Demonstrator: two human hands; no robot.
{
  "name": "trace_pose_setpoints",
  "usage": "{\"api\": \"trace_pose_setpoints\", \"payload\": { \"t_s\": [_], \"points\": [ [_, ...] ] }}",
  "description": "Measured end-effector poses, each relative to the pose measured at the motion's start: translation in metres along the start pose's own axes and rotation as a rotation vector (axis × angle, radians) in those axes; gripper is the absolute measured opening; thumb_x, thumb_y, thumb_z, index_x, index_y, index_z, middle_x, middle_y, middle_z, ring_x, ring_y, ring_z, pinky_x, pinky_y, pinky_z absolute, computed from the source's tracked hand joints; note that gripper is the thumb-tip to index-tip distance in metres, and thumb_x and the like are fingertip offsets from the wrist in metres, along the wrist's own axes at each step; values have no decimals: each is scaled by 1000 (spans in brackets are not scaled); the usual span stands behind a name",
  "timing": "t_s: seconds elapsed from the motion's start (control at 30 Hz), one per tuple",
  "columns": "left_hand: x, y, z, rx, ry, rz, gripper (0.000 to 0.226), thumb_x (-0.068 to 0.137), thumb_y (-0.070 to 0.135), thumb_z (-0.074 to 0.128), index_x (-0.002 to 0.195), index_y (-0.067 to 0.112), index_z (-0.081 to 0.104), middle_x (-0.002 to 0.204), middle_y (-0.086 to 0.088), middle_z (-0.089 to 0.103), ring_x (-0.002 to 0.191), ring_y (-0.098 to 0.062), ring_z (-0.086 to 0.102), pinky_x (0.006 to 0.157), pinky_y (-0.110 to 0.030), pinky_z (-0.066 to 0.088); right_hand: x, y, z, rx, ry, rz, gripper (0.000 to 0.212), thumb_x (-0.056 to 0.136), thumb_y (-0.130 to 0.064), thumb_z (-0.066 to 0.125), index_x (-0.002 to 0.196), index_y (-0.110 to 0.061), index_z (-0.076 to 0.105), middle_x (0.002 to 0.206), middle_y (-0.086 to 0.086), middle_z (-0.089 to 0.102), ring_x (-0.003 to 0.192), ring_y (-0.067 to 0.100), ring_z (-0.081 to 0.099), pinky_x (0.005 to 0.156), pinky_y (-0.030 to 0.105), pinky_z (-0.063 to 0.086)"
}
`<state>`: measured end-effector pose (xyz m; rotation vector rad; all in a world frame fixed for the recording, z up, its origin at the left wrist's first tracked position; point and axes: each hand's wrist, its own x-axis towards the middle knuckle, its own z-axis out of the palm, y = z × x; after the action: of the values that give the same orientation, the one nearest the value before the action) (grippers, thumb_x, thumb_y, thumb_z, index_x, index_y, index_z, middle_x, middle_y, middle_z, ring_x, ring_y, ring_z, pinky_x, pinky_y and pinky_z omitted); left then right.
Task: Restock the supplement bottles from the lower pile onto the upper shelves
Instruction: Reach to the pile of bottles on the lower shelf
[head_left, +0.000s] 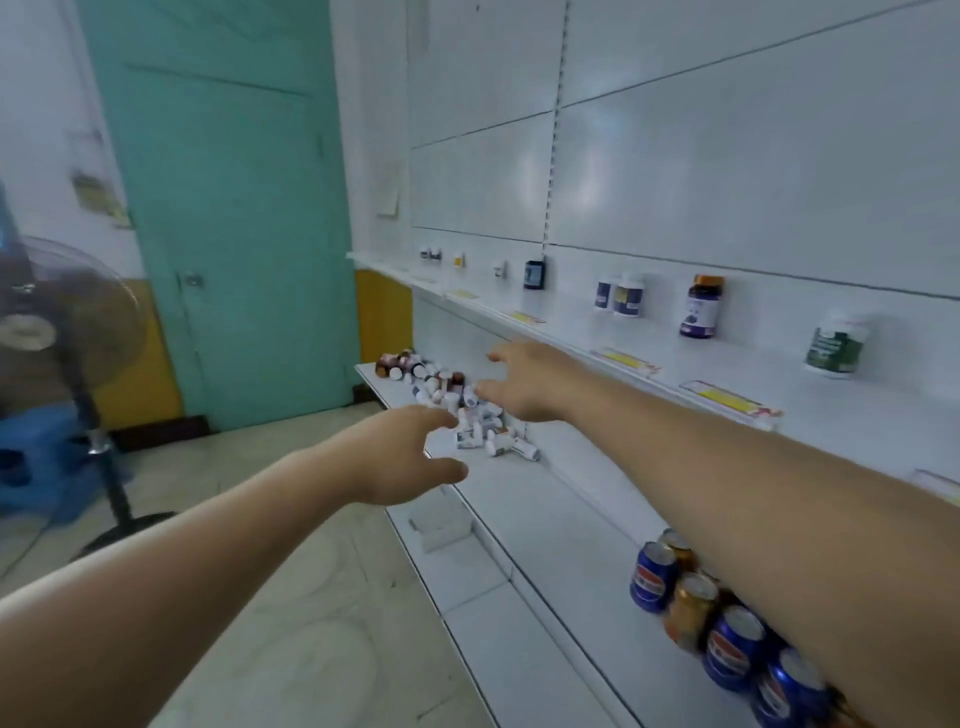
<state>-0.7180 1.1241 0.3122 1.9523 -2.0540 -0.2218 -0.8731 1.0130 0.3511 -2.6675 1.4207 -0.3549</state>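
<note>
Both bare arms reaching forward along white metal shelving. Left hand (400, 457) hovering just short of the pile, fingers spread and relaxed, grip wide, holding nothing. Right hand (524, 384) extending over the pile from the right, fingers loosely splayed, grip wide, nothing in it; contact with any bottle impossible to tell through motion blur.

Jumbled heap of small white and brown plastic supplement bottles (447, 400) lying on the far end of the white lower shelf (524, 499), most tipped on their sides, spilling from the shelf's end toward the hands.

White upper shelf (571, 338) running above, yellow price strips along its front edge, carrying a sparse row of upright items spaced well apart: dark square box (534, 274), pair of white bottles with blue labels (619, 295), purple-labelled bottle with amber cap (702, 307), white jar with green label (835, 344).

Blue and orange drink cans (691, 597) clustering on a lower shelf beneath the right forearm.

Teal door (228, 218) standing behind to the left, black pedestal fan (62, 332) beside it on the tiled floor (291, 597).
</note>
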Motion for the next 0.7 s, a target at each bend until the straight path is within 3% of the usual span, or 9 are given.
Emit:
{"api": "trace_pose_setpoints", "payload": {
  "t_s": [0.2,0.37,0.5,0.7],
  "points": [
    [87,-90,21,-22,-12,-109,64,83,53,58,139,28,40,142,3,45,125,-17,45,96,-26,34,130,12,75,-24,-64,-7,57,89,-52,49,135,-18,44,139,9,48,119,29,48,84,34,37],
    [180,-153,27,-41,-44,-190,61,85,50,58,139,26,41,143,0,43,126,-21,43,96,-29,34,244,41,113,-25,-125,4,59,90,-51,48,137,-17,42,140,11,46,119,30,48,83,32,36],
    [243,-204,22,-86,-46,-238,59,86,46,59,139,28,41,143,3,44,126,-19,44,91,-25,32,327,49,130,-15,-150,37,63,91,-51,48,140,-13,39,142,13,45,123,31,46,93,35,39],
    [337,-293,19,-95,-75,-250,60,87,45,59,140,26,39,145,3,41,129,-19,41,95,-25,32,447,45,169,26,-154,52,61,89,-52,49,136,-15,42,137,11,48,117,30,49,84,34,41]
  ]
}}
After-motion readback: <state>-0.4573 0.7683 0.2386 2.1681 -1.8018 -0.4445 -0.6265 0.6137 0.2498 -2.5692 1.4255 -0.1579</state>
